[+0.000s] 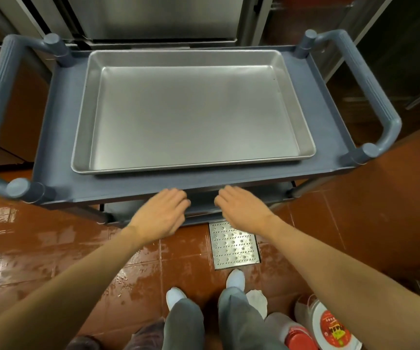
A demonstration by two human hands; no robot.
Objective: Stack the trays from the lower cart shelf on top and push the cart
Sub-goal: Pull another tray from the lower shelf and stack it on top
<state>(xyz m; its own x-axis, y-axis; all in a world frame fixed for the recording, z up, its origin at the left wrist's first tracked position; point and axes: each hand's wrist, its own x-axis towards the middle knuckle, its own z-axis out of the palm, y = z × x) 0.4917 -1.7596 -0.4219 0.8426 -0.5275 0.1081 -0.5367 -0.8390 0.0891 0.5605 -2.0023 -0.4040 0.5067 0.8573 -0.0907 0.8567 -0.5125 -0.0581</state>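
A metal tray [191, 109] is sitting on the top shelf of the grey-blue cart [60, 137], filling the centre of the frame; a second rim is showing just beneath its near edge, so it is resting on at least one more tray. The lower shelf [201, 210] is mostly hidden below the top shelf's near edge.

I am reaching both arms forward. My left hand [164, 213] is hanging palm-down, fingers loosely curled, at the top shelf's near edge in the lower middle of the frame, gripping nothing. My right hand [241, 208] is doing the same just beside it, also holding nothing.

Below the hands, a perforated floor drain [234, 246] is lying in the wet red tile floor [39, 248]. At the lower right, a jug [330, 327] is carrying a red label; its writing is too blurred to read.
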